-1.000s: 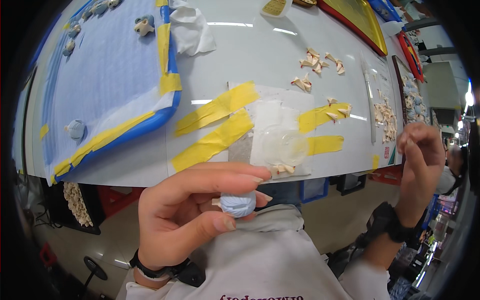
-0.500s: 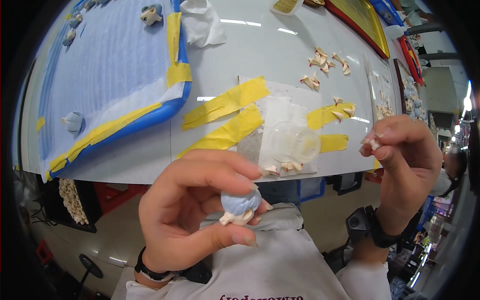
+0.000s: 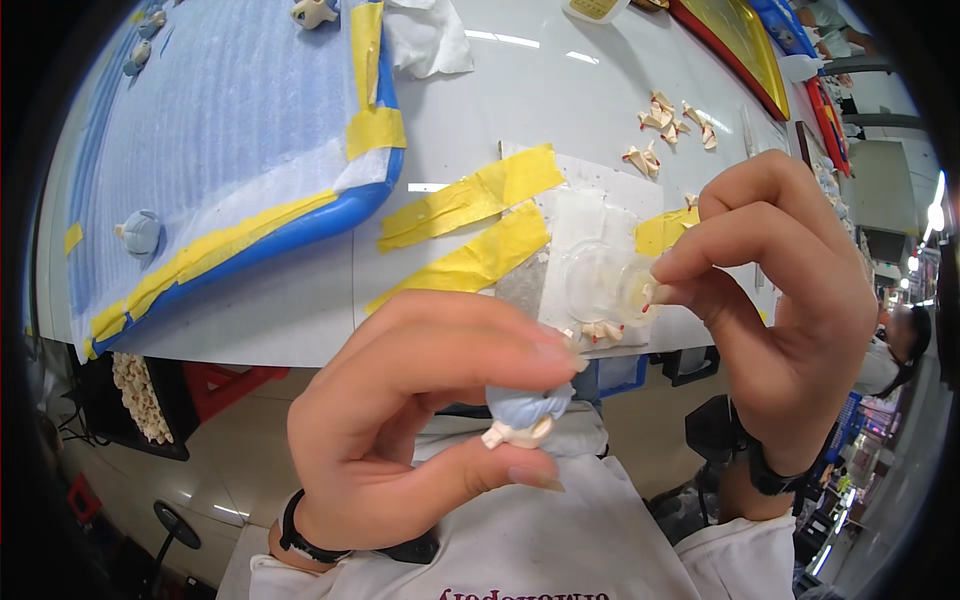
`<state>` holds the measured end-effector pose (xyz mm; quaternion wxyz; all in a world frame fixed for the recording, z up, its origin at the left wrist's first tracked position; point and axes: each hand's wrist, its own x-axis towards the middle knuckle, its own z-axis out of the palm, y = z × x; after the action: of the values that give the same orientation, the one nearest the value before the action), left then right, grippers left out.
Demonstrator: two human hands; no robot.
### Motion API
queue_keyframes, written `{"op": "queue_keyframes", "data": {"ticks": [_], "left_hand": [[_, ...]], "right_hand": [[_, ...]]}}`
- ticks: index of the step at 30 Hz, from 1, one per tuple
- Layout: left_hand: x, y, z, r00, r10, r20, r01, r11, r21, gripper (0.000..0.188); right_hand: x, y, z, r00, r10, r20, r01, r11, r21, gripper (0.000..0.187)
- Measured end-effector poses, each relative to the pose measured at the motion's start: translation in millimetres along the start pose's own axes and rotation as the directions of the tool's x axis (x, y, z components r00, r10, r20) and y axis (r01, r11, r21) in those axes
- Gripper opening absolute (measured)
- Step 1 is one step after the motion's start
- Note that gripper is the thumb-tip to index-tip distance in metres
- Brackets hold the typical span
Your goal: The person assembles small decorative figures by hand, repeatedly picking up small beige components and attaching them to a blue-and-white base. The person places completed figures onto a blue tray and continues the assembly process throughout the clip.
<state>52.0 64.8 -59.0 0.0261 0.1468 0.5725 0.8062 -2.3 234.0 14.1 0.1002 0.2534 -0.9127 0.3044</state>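
Note:
My left hand (image 3: 400,390) is closed, with thumb and fingers around a small figurine head (image 3: 528,408) with blue hair and a cream lower part. The fingers cover part of it. My right hand (image 3: 785,290) is pinched over the table, its fingertips at a clear round dish (image 3: 600,290). A tiny cream piece (image 3: 648,292) shows at those fingertips, mostly hidden, at the smaller right-hand part of the dish. A few cream pieces with red tips (image 3: 603,331) lie just in front of the dish, near the table edge.
A blue-rimmed tray (image 3: 360,205) lined with pale sheeting holds several blue-haired heads on the left. Yellow tape strips (image 3: 470,205) hold a white sheet down. More red-tipped cream pieces (image 3: 662,117) lie farther back. A black bin (image 3: 110,420) of cream parts sits below the table edge.
My right hand has moved left with the tiny piece, from beside the dish to over it. My left hand has shifted slightly right, its fingers covering more of the head.

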Motion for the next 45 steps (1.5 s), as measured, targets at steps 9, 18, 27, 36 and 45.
{"op": "queue_keyframes", "data": {"ticks": [9,18,27,36,45], "left_hand": [[5.5,8.9,19.3,0.992,-0.1,-0.071,0.09,0.987,-0.136,0.044],[5.6,12.6,19.2,0.996,0.08,0.04,-0.087,0.971,0.224,0.031],[2.3,18.2,25.8,0.974,0.225,0.036,-0.214,0.845,0.491,0.031],[-2.4,8.9,3.8,0.98,0.141,-0.141,-0.1,0.958,0.268,0.048],[0.2,9.4,3.9,0.99,0.051,-0.129,-0.027,0.982,0.186,0.046]], "right_hand": [[-19.5,-3.5,-31.5,0.987,0.059,0.149,-0.09,0.973,0.211,0.021],[-24.9,-18.4,-26.8,0.957,0.044,0.286,-0.08,0.99,0.116,0.026],[-46.7,-1.5,1.5,0.977,-0.205,-0.051,0.209,0.971,0.111,0.033],[14.3,65.4,-48.9,0.986,0.14,0.095,-0.14,0.99,-0.006,0.02],[48.1,100.6,-24.3,0.953,-0.048,0.298,0.098,0.983,-0.155,0.011]]}}
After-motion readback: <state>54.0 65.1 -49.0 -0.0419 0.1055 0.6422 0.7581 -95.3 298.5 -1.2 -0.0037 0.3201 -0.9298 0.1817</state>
